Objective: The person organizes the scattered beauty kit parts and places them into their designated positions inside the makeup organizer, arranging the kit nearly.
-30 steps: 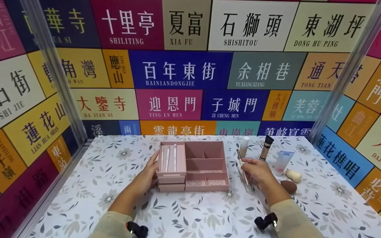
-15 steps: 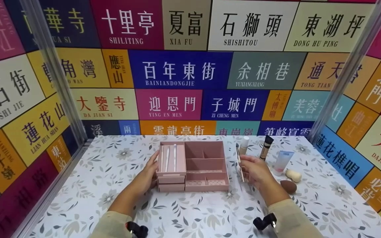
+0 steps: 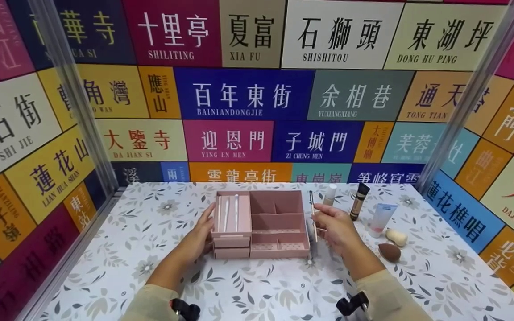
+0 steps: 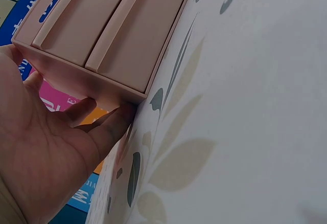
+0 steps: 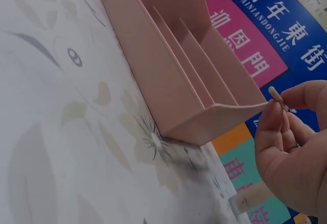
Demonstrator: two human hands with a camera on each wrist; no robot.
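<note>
A pink desk organizer (image 3: 279, 247) stands mid-table, with drawer fronts (image 4: 140, 35) at its left and open compartments at its right. Two white sticks (image 3: 236, 214) lie on the left section's top. My left hand (image 3: 201, 234) rests against the organizer's left wall, fingers along it and not wrapped round it; the left wrist view shows this hand (image 4: 56, 142) close up. Beside the right wall, my right hand (image 3: 339, 229) pinches a thin makeup brush (image 3: 312, 207), held near upright with its dark tip up. The right wrist view shows the brush's end (image 5: 275, 93) between thumb and fingers.
Right of my right hand stand a white-capped bottle (image 3: 330, 192), a black-capped tube (image 3: 358, 203) and a pale blue tube (image 3: 382, 219). A cream sponge (image 3: 396, 236) and a brown sponge (image 3: 389, 253) lie nearer. Printed panels (image 3: 243, 93) wall the table's back and sides.
My right hand has moved left with the makeup brush, from near the bottle to the organizer's right wall. The brush has turned more upright. My left hand and the organizer have stayed put.
</note>
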